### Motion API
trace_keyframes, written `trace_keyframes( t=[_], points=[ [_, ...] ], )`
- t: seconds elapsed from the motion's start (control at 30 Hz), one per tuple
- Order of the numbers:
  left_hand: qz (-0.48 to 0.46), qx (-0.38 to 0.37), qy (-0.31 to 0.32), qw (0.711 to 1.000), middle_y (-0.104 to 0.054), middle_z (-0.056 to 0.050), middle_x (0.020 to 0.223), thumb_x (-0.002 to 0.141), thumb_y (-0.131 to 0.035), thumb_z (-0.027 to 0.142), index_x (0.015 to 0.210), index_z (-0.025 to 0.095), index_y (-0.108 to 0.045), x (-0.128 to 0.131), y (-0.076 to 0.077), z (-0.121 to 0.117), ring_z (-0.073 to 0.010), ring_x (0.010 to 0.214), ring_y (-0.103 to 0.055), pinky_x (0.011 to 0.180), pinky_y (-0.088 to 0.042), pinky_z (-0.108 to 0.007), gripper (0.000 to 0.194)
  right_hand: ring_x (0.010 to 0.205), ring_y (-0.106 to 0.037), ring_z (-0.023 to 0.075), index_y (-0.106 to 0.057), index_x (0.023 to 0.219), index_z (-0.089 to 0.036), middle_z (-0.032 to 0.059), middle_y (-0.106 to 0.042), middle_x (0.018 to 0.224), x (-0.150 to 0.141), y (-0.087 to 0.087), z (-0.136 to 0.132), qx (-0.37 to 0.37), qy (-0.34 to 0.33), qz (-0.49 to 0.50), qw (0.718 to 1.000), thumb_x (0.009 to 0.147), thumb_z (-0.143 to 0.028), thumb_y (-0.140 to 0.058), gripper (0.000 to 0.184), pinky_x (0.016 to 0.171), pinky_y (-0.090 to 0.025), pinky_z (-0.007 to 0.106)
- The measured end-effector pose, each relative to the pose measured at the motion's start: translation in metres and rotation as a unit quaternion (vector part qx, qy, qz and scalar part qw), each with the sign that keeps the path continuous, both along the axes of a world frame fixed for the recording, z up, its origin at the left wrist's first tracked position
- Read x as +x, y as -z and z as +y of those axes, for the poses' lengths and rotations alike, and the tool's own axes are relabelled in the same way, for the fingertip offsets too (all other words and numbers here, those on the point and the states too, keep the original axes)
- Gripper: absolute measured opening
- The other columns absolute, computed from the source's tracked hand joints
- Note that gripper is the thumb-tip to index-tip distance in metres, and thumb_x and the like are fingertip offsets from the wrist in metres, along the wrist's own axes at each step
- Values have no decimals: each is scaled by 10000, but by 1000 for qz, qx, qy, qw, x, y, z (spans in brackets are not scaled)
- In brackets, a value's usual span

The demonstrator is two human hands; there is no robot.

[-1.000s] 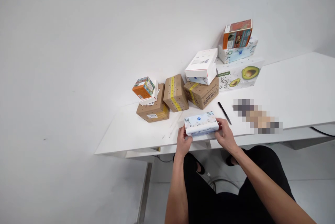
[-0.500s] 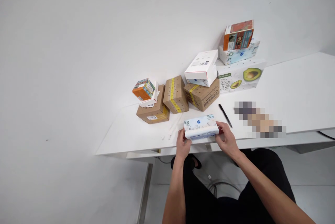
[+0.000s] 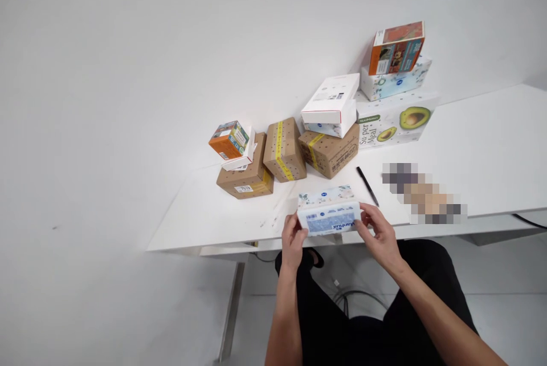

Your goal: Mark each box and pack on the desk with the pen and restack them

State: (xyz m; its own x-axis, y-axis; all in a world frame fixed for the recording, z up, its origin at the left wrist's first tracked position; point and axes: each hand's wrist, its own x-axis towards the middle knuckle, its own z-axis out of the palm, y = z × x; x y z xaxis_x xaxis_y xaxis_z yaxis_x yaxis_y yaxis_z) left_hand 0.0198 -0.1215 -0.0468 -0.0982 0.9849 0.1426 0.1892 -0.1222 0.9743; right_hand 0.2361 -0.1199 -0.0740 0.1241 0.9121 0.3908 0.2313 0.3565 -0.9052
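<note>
The floral tissue box was at the table's near edge, its ends pinched in the grips of the left hand and right hand. Beyond it stood the yellow-taped carton; right of it lay the black pen.

White table beneath brown cartons, avocado-printed box, black pen
</note>
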Motion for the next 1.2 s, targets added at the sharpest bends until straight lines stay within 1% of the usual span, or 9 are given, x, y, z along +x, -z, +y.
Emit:
trace_keyframes(
  t=[0.17,0.4,0.6,0.77,0.83,0.9,1.0,1.13,1.2],
  points=[
    [29,-22,-18,999,-543,-40,916,823,-511,402,1093,214,-645,3,-6,-1,-184,866,-526,779,-424,-276,356,673,-506,151,-574,1183,-262,44,-586,897,-1,-3,7,-54,6,23,998,862,-343,-540,333,579,-460,297],
    [-25,-34,-109,993,-615,-84,1076,837,-511,514,1215,186,-594,6,8,7,-212,983,-574,832,-458,-313,507,654,-508,151,-582,1192,-227,41,-583,839,-3,-5,12,-95,-19,41,994,847,-405,-553,389,557,-462,287],
    [-73,-39,-106,991,-542,-96,1315,850,-500,520,1252,202,-566,9,13,11,-242,1194,-504,935,-446,-337,516,685,-554,157,-596,1174,-205,59,-605,891,-5,-11,15,-117,-20,85,989,834,-436,-564,412,617,-492,308],
    [-53,-45,-101,993,-526,-89,1350,863,-490,503,1255,203,-562,8,20,7,-250,1247,-473,1020,-393,-370,499,725,-575,171,-588,1162,-199,73,-624,913,-2,-9,14,-105,-22,58,993,844,-430,-547,394,625,-496,310],
    [-54,-48,-94,993,-524,-83,1355,869,-479,498,1260,203,-558,7,23,6,-252,1266,-460,1036,-384,-375,495,708,-571,169,-584,1149,-200,74,-623,913,3,-9,17,-87,9,20,996,856,-429,-521,378,596,-489,301],
    [-48,-48,-85,994,-526,-76,1356,875,-472,486,1265,203,-553,7,23,5,-249,1281,-447,1052,-371,-371,488,684,-567,167,-576,1147,-189,79,-616,921,11,-12,26,-67,82,-61,993,862,-430,-497,382,601,-488,306],
    [-35,-46,-69,996,-526,-69,1358,876,-477,466,1279,199,-539,9,19,4,-243,1295,-433,1061,-361,-355,487,772,-603,216,-557,1171,-138,133,-599,988,24,-20,50,-95,171,-264,945,858,-425,-486,431,713,-485,355],
    [-26,-40,-67,997,-547,-76,1333,878,-475,450,1274,196,-539,11,15,3,-243,1266,-467,1024,-400,-349,475,897,-631,316,-574,1086,-79,226,-606,1023,33,-31,83,-283,117,-450,839,872,-421,-455,421,724,-455,384],
    [-30,-33,-70,997,-566,-85,1307,880,-473,447,1255,194,-552,12,16,3,-243,1232,-499,997,-426,-352,459,897,-639,322,-591,1018,-87,225,-642,960,34,-33,92,-328,83,-469,816,878,-379,-432,361,707,-446,374]
  ],
)
